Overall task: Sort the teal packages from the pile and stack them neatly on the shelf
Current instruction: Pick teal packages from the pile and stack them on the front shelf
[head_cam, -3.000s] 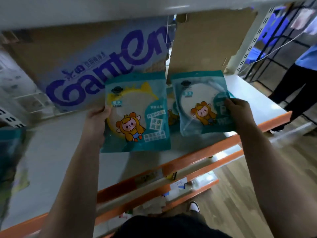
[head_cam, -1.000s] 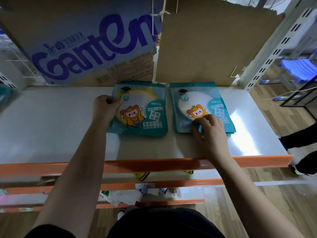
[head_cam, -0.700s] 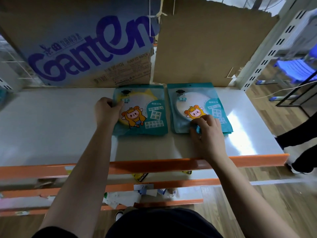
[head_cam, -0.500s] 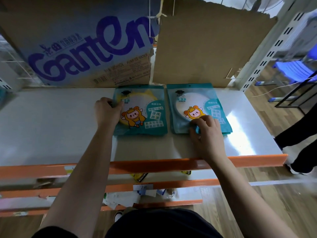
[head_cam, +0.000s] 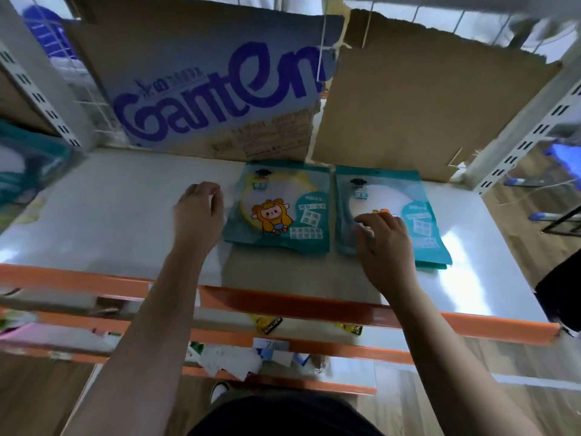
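Teal packages (head_cam: 278,215): left hand (head_cam: 198,215) loose, just beside; right hand (head_cam: 385,243) resting atop.

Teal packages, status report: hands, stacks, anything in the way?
Left hand open, beside left stack. Right hand open, over right stack. Both stacks flat on shelf, side by side. Nothing blocking.

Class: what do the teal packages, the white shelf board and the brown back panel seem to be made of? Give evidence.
Teal packages: glossy plastic film, probably; glare and see-through window. White shelf board: glossy, perhaps painted metal or laminate; bright reflections. Brown back panel: matte cardboard; ragged torn edge.
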{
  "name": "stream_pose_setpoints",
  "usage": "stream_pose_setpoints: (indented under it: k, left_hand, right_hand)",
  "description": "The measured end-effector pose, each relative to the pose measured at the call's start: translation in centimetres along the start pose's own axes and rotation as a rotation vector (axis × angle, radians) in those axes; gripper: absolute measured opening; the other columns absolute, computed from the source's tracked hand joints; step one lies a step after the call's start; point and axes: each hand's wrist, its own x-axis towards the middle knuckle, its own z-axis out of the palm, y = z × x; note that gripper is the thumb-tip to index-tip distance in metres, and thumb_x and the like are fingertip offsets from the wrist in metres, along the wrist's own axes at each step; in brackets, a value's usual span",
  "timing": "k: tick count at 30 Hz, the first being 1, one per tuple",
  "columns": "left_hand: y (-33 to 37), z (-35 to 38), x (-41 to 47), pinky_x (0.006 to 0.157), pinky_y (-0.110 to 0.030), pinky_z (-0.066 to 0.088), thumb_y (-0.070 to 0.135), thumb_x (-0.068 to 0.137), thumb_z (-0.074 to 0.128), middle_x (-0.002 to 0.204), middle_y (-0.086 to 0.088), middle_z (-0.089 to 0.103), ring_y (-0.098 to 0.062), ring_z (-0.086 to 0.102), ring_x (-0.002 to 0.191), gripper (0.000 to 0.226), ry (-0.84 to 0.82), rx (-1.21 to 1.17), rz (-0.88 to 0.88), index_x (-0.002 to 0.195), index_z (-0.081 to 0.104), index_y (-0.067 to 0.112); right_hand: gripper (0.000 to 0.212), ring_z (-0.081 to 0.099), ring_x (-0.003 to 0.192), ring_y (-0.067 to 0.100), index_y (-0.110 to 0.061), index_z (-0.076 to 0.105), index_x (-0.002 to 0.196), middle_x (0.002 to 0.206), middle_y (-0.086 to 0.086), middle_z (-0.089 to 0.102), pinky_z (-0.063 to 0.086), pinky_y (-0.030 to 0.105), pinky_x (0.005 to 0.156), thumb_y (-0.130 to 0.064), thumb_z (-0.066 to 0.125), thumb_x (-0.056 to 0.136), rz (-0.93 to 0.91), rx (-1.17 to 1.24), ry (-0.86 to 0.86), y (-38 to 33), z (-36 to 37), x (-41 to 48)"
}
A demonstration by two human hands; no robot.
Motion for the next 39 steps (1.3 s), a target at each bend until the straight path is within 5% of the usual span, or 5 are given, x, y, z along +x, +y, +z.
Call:
stream_pose_setpoints:
  k: [6,17,25,39]
  left_hand:
    - [-3.2,-4.9,-1.3,0.090,-0.046,0.047,0.021,0.098,0.049,0.114,-0.016,0.066,-0.036,0.062,0.100,0.027,0.045,0.099,0.003,0.116,0.064,0.007]
    - [-16.8,-17.5,-2.6,0.092,-0.047,0.043,0.028,0.099,0.049,0.118,-0.013,0.066,-0.036,0.060,0.107,0.029,0.140,0.194,-0.031,0.116,0.065,0.012]
    - [-28.1,-26.8,-2.5,0.088,-0.041,0.038,0.030,0.100,0.047,0.119,-0.010,0.064,-0.032,0.057,0.108,0.031,0.123,0.257,-0.047,0.122,0.062,0.013]
    - [-45.6,-37.0,3.2,0.090,-0.041,0.036,0.032,0.101,0.045,0.122,-0.010,0.063,-0.029,0.057,0.110,0.035,0.178,0.291,-0.112,0.125,0.060,0.011]
  right_hand:
    - [0.025,0.056,0.104,0.025,-0.010,0.062,0.116,0.112,0.012,0.061,0.047,0.036,0.083,-0.023,0.052,0.098,-0.098,0.080,-0.114,-6.1,3.0,1.8]
    - [0.021,0.060,0.099,0.032,-0.003,0.066,0.111,0.107,0.014,0.063,0.049,0.041,0.086,-0.014,0.057,0.095,-0.279,0.192,-0.115,-25.5,11.7,1.4]
    - [0.023,0.056,0.101,0.019,-0.008,0.065,0.114,0.107,0.006,0.062,0.040,0.023,0.085,-0.019,0.054,0.096,-0.295,0.266,-0.161,-39.9,19.5,-0.3]
    - [0.019,0.058,0.092,0.020,-0.007,0.068,0.108,0.098,0.009,0.066,0.035,0.016,0.075,-0.018,0.057,0.096,-0.381,0.390,-0.131,-59.2,31.7,5.8]
